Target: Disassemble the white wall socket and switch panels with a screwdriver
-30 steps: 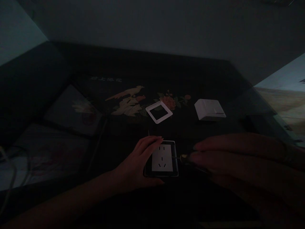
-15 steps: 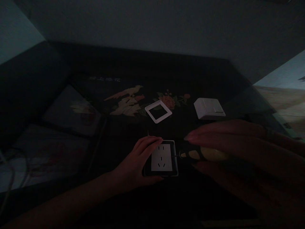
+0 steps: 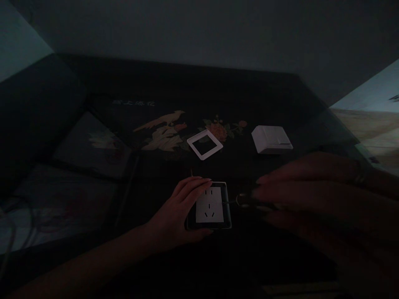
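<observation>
My left hand [image 3: 179, 216] is closed around the left side of a wall socket [image 3: 209, 207], fingers over its top edge and thumb along the bottom. The socket has a white face with several slots and a dark surround inside a pale rim. From the right, my right hand [image 3: 308, 195] grips a screwdriver [image 3: 245, 200], whose thin shaft reaches the right side of the socket's face. The fingers cover most of its handle. Dim light hides where exactly the tip rests.
Beyond the socket lies a white square frame [image 3: 205, 145] on the dark table [image 3: 168, 174] with printed birds and flowers. A white box-shaped switch or socket [image 3: 272, 139] sits farther right. Near the left hand's fingers a small thin screw-like piece [image 3: 191, 172] stands up. Cables [image 3: 12, 232] hang at far left.
My right hand has turned and shifted slightly to the right on the screwdriver, covering more of its handle. The left hand and socket stay together; the whole view has shifted slightly.
</observation>
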`<state>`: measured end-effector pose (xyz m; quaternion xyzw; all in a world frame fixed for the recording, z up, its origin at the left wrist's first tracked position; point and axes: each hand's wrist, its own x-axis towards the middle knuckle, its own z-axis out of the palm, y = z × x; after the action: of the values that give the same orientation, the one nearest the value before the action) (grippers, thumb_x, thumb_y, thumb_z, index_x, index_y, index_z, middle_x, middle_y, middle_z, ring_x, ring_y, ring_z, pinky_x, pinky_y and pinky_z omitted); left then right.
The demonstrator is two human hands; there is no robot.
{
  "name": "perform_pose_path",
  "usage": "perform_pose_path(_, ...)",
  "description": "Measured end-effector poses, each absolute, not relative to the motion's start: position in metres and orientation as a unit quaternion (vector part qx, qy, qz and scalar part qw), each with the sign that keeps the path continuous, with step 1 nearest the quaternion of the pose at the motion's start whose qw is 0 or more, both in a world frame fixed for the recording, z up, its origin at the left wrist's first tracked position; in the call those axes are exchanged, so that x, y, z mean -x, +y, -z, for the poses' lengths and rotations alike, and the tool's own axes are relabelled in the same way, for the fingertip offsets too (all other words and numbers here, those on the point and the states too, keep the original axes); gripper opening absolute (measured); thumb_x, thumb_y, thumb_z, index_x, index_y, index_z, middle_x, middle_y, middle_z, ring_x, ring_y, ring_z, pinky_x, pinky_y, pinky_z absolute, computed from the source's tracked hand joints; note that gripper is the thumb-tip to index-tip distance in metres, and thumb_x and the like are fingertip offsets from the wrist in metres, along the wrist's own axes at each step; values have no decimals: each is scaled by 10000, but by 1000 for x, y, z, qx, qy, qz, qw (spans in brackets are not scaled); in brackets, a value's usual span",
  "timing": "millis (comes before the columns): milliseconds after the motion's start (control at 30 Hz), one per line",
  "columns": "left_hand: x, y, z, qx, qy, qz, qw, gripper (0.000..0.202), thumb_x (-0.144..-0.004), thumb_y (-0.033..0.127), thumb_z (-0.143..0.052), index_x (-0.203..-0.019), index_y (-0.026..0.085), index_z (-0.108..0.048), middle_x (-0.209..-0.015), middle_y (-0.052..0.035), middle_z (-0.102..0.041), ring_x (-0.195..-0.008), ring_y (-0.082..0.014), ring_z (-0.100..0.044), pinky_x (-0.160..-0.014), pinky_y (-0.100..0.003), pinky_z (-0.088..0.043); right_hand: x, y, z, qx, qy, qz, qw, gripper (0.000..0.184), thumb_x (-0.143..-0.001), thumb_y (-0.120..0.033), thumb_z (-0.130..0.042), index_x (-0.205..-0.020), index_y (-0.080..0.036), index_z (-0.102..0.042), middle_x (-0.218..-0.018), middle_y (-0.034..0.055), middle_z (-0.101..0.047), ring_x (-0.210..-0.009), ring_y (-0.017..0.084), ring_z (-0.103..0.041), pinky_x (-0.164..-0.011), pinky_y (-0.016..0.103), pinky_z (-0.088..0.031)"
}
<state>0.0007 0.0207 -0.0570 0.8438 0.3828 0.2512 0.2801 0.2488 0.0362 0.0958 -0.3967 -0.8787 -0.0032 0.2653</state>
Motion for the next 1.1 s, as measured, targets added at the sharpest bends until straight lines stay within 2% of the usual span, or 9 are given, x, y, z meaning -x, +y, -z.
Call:
perform_pose_path(133, -2, 21, 55, -844, 384, -255, 273, 941, -806, 446, -737, -1552, 266, -192, -1518, -142, -435, -1400, -362, -365, -1148, -598, -359, -240, 39, -97, 398, -869, 13, 293, 263, -970, -473, -543, -881, -275, -692, -786, -25, -730, -605, 150, -690, -482, 264, -514)
perform_pose_path(233, -2, 21, 55, -843, 385, -255, 275, 940, -809, 430, -734, -1553, 274, -182, -1523, -142, -425, -1408, -365, -354, -1148, -612, -353, -244, 37, -103, 387, -882, -2, 269, 339, -989, -467, -511, -1209, -264, -669, -1134, 4, -752, -883, 185, -743, -674, 256, -598)
perform_pose_path(333, -1, 20, 56, -844, 384, -255, 275, 947, -809, 441, -732, -1555, 268, -176, -1539, -147, -400, -1417, -375, -337, -1141, -614, -364, -251, 31, -105, 402, -877, -16, 264, 362, -1009, -407, -483, -1353, -354, -583, -1340, -71, -670, -1083, 185, -703, -774, 240, -602)
perform_pose_path(500, -1, 20, 55, -846, 386, -249, 271, 927, -821, 446, -721, -1548, 263, -175, -1521, -149, -412, -1398, -373, -354, -1128, -608, -386, -251, 29, -97, 418, -860, 19, 292, 316, -1017, -487, -415, -1189, -453, -678, -1142, -95, -741, -834, 169, -726, -638, 290, -577)
perform_pose_path(633, -1, 20, 54, -845, 389, -246, 273, 920, -815, 433, -723, -1550, 263, -196, -1521, -146, -416, -1389, -370, -369, -1130, -604, -384, -243, 38, -95, 416, -846, 39, 330, 265, -922, -527, -603, -958, -316, -759, -815, -19, -734, -666, 150, -687, -584, 262, -552)
perform_pose_path(733, -2, 21, 55, -844, 388, -252, 271, 931, -812, 422, -729, -1554, 265, -190, -1525, -147, -417, -1401, -369, -362, -1139, -603, -370, -243, 39, -99, 396, -856, 34, 331, 271, -936, -506, -591, -1026, -298, -739, -952, -7, -767, -751, 174, -728, -586, 250, -574)
perform_pose_path(867, -1, 21, 55, -846, 378, -260, 271, 961, -811, 433, -737, -1561, 269, -159, -1528, -149, -419, -1406, -373, -356, -1136, -606, -369, -257, 29, -104, 411, -878, -20, 243, 328, -991, -464, -486, -1284, -454, -632, -1334, -68, -664, -1014, 246, -729, -706, 313, -625)
perform_pose_path(1000, -1, 21, 54, -847, 379, -250, 275, 931, -818, 447, -731, -1551, 262, -189, -1519, -143, -434, -1398, -366, -359, -1138, -596, -373, -264, 20, -101, 453, -856, -37, 246, 353, -1027, -490, -371, -1193, -509, -683, -1246, -101, -706, -1004, 222, -729, -744, 311, -629)
perform_pose_path(1100, -1, 21, 54, -849, 379, -251, 269, 919, -826, 465, -721, -1548, 253, -193, -1519, -148, -432, -1396, -369, -357, -1137, -592, -379, -256, 24, -98, 453, -850, 0, 268, 303, -1012, -440, -458, -1132, -448, -736, -1118, -59, -752, -917, 219, -742, -743, 326, -618)
